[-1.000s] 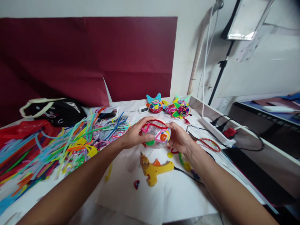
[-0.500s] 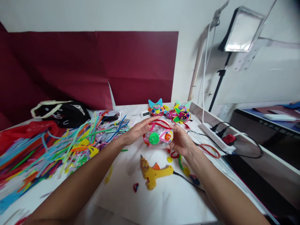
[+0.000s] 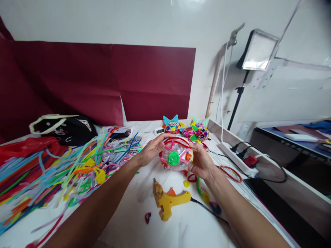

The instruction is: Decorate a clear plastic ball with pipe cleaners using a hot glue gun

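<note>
Between my two hands is a rounded clear plastic craft piece (image 3: 178,164), trimmed with red and pink pipe cleaners, a green coil and small orange and yellow shapes. My left hand (image 3: 153,149) curves round its left and upper side, thumb against the edge. Around its right side, my right hand (image 3: 201,161) grips with thumb and fingers. Below it on the white table lies a yellow hot glue gun (image 3: 169,202), nozzle pointing up and left. Near the glue gun is a small red and blue piece (image 3: 147,217).
Loose coloured pipe cleaners (image 3: 77,168) spread across the left, beside a black bag (image 3: 69,129). Two finished-looking animal crafts, a blue-eared one (image 3: 171,124) and a pink-green one (image 3: 198,131), stand behind. A power strip (image 3: 240,160) with cables runs along the right edge.
The view has tilted up, so everything sits slightly lower in the picture. The craft piece stays between both hands, its green coil facing a little more upward.
</note>
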`<move>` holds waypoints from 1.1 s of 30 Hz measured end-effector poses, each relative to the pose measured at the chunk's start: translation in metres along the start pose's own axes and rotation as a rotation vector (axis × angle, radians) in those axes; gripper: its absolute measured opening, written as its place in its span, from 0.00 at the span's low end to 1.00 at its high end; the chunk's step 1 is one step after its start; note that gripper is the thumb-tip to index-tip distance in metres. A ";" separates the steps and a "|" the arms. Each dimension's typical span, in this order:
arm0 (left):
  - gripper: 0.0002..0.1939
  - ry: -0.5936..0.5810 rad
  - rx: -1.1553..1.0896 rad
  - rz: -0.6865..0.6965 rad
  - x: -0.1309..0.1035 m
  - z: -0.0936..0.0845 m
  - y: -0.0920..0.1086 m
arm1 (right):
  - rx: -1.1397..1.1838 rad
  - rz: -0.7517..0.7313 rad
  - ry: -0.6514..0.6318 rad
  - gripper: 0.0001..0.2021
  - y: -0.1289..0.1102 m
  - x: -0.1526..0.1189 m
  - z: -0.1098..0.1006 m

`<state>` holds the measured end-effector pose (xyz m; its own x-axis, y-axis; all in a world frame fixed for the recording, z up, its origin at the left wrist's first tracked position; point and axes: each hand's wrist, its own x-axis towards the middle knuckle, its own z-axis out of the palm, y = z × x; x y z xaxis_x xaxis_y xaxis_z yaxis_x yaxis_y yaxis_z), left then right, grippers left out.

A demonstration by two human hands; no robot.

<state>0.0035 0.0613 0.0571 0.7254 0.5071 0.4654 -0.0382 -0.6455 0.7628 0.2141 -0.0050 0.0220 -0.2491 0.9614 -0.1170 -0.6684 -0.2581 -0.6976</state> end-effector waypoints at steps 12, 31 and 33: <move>0.36 0.059 0.072 0.105 -0.006 0.003 -0.006 | 0.011 -0.033 -0.010 0.15 0.004 0.000 0.006; 0.37 0.036 -0.110 0.086 -0.010 0.005 0.011 | -0.032 -0.116 -0.102 0.12 0.009 -0.004 0.013; 0.38 0.049 -0.072 0.068 -0.011 0.006 0.012 | -0.035 -0.126 -0.097 0.12 0.009 -0.004 0.014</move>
<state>-0.0014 0.0444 0.0585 0.6849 0.4925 0.5371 -0.1366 -0.6372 0.7585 0.1993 -0.0125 0.0265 -0.2321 0.9719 0.0404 -0.6742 -0.1308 -0.7269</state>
